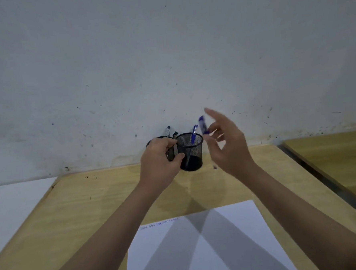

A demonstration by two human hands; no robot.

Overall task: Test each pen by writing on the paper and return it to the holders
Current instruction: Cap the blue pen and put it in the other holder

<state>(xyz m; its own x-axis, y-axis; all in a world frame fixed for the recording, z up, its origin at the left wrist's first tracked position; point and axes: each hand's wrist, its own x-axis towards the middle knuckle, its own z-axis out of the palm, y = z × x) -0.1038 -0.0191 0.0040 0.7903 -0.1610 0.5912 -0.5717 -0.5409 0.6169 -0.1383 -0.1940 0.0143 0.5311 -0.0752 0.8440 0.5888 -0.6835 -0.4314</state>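
Two black mesh pen holders stand side by side at the far edge of a wooden table (77, 214), close against a stained grey-white wall (168, 62). The right holder (190, 153) is in plain sight and has one blue pen (192, 143) leaning inside it, cap end up above the rim. The left holder (152, 141) is mostly hidden behind the person's left hand (161, 158), with only part of its rim showing; two dark pens (171, 132) stick up from it.

The left hand's fingers are curled around a thing at the gap between the two holders, thumb pressed toward the right holder's wall. What it grips looks like a pen or the left holder's side, but the picture does not show which.

The right hand (227, 144) is raised just right of the right holder, above the table. It pinches a second blue pen (203, 126) low on the barrel between the thumb and a curled finger, while the index finger points up and away, straight. That pen stands nearly upright, blurred, just above and to the right of the right holder's rim.

Nearer the person lies a white sheet of paper (230, 225) with a faint line of writing (159, 223) along its top edge. Shadows of both arms cross the sheet
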